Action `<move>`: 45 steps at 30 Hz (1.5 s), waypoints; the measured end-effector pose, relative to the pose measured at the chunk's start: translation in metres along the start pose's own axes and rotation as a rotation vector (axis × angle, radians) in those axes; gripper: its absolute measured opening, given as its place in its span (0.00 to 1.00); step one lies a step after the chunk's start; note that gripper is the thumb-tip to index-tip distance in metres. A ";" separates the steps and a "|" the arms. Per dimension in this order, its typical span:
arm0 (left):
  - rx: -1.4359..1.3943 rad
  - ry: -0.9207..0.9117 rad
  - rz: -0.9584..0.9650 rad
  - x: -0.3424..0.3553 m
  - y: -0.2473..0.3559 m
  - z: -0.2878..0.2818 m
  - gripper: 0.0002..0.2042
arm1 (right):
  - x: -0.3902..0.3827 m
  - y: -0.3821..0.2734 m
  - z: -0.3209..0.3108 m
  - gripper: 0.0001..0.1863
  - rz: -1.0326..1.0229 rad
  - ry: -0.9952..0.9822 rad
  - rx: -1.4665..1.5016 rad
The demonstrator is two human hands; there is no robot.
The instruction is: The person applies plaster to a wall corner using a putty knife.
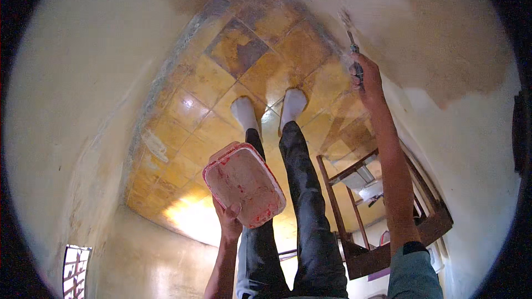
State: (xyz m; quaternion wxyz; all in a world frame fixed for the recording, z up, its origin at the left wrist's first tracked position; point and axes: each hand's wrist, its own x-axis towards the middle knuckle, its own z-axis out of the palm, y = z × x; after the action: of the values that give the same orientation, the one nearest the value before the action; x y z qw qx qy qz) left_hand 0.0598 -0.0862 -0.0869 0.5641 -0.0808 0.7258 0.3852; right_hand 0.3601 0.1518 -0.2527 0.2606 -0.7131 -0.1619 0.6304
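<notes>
My left hand (229, 217) grips a rectangular tub (209, 169) with a red-smeared, pale rim, its thumb over the near edge. Brownish-grey paste (244, 182) covers the inside of the tub. Out to the right, my right hand (369, 77) is closed around the dark handle of a putty knife (354, 49). The knife's blade points away from me, at the lower part of the right wall (382, 16). Whether its tip touches the wall I cannot tell. A broad brown patch (443, 50) spreads over that wall beside the knife.
Stained yellow floor tiles (221, 86) lie under my feet, which are in pale socks (293, 103). Walls close in on both sides and meet ahead. A dark wooden frame with legs (354, 260) stands at the lower right, below my right forearm. A barred window (75, 271) shows at the lower left.
</notes>
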 end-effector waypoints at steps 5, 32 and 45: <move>-0.002 0.000 -0.021 0.004 0.001 0.002 0.47 | 0.006 -0.004 -0.011 0.12 0.040 -0.043 0.046; 0.113 0.009 -0.018 0.007 0.018 0.020 0.47 | -0.053 -0.037 -0.011 0.08 0.163 -0.071 0.394; 0.203 -0.013 0.061 0.012 0.009 0.004 0.50 | 0.025 -0.003 0.003 0.07 0.078 0.021 0.436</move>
State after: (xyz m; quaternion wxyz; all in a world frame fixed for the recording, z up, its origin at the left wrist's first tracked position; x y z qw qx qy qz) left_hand 0.0537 -0.0737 -0.0935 0.5621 0.0014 0.7595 0.3275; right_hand 0.3617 0.1689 -0.2718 0.3855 -0.6522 0.0087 0.6527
